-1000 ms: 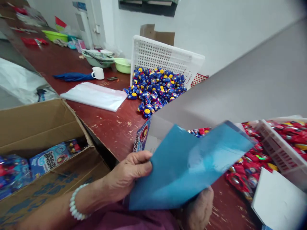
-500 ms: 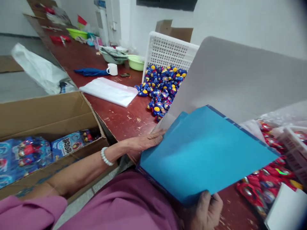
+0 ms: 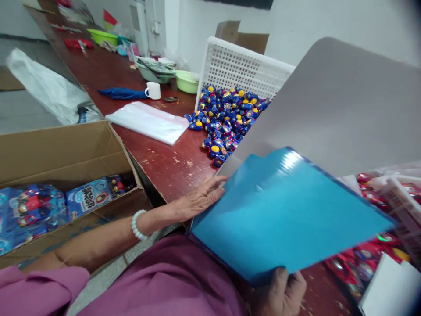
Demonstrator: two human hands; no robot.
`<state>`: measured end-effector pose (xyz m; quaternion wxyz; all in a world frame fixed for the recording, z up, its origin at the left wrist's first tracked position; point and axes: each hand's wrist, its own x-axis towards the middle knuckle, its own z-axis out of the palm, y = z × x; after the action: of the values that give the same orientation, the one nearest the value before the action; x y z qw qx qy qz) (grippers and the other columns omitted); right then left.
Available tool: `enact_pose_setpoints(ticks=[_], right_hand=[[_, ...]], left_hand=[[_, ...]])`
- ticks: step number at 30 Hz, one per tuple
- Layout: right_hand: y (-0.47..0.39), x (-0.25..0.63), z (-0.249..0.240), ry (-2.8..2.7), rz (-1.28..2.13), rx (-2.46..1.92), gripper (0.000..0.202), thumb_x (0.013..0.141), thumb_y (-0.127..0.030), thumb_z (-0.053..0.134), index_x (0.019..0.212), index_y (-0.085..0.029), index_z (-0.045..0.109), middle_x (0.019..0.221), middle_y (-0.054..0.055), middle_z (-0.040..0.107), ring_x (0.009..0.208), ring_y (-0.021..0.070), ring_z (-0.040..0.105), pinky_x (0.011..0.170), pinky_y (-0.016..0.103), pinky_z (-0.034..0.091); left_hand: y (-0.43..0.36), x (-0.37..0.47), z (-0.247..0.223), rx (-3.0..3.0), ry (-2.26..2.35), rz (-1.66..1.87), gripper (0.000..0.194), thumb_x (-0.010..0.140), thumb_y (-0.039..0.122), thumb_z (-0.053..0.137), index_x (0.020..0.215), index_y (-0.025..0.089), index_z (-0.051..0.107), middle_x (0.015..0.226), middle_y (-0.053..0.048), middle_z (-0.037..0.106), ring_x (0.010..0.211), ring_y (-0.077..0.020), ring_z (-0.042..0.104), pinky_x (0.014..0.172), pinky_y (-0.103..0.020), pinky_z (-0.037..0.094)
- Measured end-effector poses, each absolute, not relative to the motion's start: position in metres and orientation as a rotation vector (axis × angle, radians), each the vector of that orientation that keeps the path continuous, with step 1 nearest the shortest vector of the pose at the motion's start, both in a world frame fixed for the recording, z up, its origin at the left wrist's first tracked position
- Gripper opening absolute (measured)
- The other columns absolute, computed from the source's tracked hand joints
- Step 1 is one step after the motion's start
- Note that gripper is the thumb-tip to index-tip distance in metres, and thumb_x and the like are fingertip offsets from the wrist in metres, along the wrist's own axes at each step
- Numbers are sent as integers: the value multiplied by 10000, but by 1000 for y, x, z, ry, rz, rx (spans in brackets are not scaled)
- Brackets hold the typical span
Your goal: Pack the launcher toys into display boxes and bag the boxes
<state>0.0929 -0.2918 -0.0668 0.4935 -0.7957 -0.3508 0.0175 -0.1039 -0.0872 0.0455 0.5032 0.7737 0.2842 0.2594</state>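
Observation:
A glossy blue card sheet (image 3: pixel 283 215) with a dark printed border lies tilted over my lap and the table edge. My right hand (image 3: pixel 285 292) pinches its near edge, thumb on top. Along the sheet's left edge, my left hand (image 3: pixel 202 199) rests with fingers stretched out, touching the card. Behind the blue sheet rises a large grey-white card panel (image 3: pixel 342 105); whether the two are joined, I cannot tell.
Blue-and-yellow toy pieces (image 3: pixel 226 118) spill from a white basket (image 3: pixel 243 61). Red toys (image 3: pixel 348 267) lie at right. A cardboard box (image 3: pixel 59 149) holding packaged toys stands at left. White plastic bags (image 3: pixel 148 120), a mug (image 3: pixel 153 90) and basins (image 3: pixel 187 82) occupy the red table (image 3: pixel 171 164).
The far right part of the blue sheet and the grey-white panel have shifted slightly right. Both hands keep their places on the sheet. The view has shifted a little.

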Motion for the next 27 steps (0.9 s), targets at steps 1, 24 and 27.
enact_pose_setpoints(ticks=[1,24,27], right_hand=[[-287,89,-60,-800,54,-1921,422,939,-446,400,1307,-242,428,953,90,584,871,276,584,713,396,476],[-194,146,81,-1654,-549,-1689,693,883,-519,559,1456,-209,321,1446,162,349,1338,328,343,1060,563,353],[-181,154,86,-1606,-335,-1592,567,869,-458,605,1360,-214,460,1306,130,487,1236,288,455,1029,531,392]], left_hand=[[-90,-104,41,1823,771,719,517,963,439,343,1402,175,420,1407,-94,492,1277,-204,475,1094,-355,368],[-105,-117,40,1465,539,487,633,893,388,542,1471,263,318,1489,-43,399,1337,-295,414,1078,-455,400],[-108,-117,47,1281,463,455,618,875,356,572,1450,272,362,1451,-46,456,1284,-295,481,1052,-475,428]])
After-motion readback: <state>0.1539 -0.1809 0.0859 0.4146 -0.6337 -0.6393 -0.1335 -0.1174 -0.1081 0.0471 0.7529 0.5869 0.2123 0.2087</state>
